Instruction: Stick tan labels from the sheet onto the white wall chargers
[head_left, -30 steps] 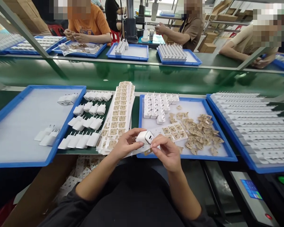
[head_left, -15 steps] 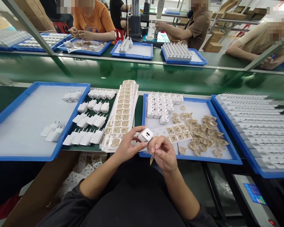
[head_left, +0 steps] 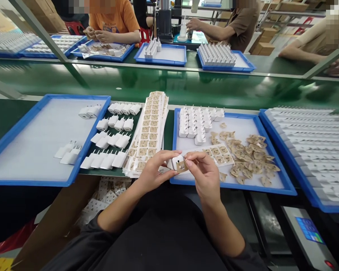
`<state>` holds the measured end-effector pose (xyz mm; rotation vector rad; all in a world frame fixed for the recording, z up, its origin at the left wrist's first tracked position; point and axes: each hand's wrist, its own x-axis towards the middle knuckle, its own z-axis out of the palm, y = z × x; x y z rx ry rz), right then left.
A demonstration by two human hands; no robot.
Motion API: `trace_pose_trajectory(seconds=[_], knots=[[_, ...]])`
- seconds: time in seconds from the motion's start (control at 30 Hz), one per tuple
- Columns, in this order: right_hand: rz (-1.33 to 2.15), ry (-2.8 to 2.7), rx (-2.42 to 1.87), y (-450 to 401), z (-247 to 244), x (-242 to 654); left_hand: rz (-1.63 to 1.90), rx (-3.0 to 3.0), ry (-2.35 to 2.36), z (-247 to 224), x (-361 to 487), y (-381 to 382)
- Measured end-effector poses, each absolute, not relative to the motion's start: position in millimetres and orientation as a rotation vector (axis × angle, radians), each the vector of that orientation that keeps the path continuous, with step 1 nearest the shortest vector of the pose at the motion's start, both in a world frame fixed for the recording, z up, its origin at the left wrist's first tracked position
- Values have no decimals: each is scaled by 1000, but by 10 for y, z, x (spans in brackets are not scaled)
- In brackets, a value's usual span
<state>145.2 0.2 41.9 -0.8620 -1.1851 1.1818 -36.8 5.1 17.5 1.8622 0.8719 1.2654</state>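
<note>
My left hand is closed around a white plug adapter, its port face turned toward my right hand. Pinched in the fingers of my right hand is a small brown sticker, which lies over part of the adapter's port face. Right of the hands, a blue-rimmed tray bears white adapters, a cut sticker sheet and a heap of loose brown pieces. Left of the hands lie long strips of brown stickers.
Rows of white adapters stand beside a left tray holding several more. A full tray is at the right. Beyond the green belt, people sit by further trays. A device with a screen is at lower right.
My right hand has raised the brown sticker from below onto the adapter's face. The adapter stays in my left hand. The view has shifted slightly.
</note>
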Motion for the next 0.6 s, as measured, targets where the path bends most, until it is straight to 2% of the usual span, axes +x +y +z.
trace_pose_trajectory(seconds=[0.6], knots=[[1141,-1197,-893,17,431,1382,1285,1972,855,216,-360,50]])
